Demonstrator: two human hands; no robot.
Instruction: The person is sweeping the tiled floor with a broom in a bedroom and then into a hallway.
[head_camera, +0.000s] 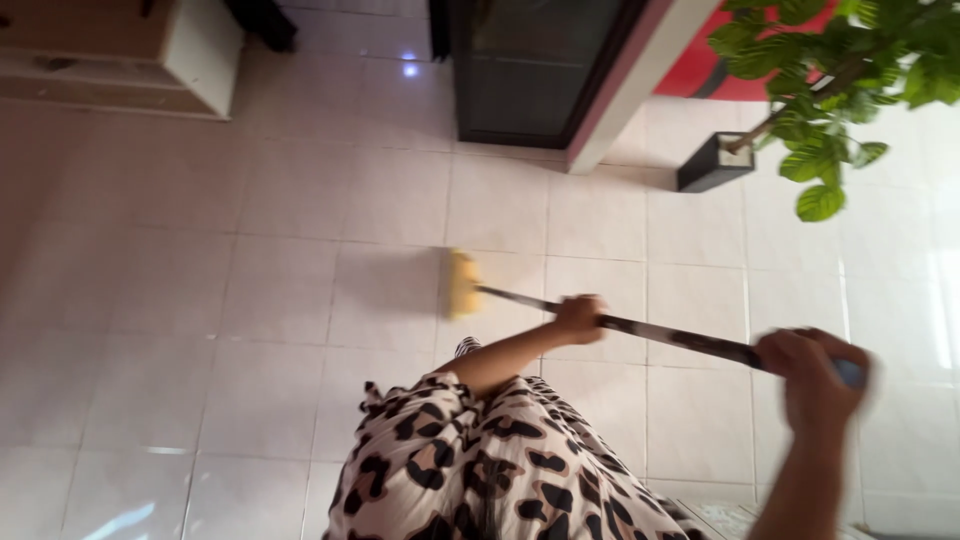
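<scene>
Both my hands hold a long dark mop handle (680, 338) that runs across the pale tiled floor (300, 250). My left hand (580, 318) grips the handle near its middle, the forearm reaching out over my leopard-print clothing (480, 470). My right hand (812, 378) is closed around the upper end, close to the camera and blurred. The yellow mop head (463, 285) rests on the tiles to the left of my left hand.
A dark glass door (530, 70) and a wall corner (630, 90) stand ahead. A potted plant with green leaves (830, 90) in a dark square pot (712, 165) sits at the right. A wooden cabinet (130, 55) is at the upper left.
</scene>
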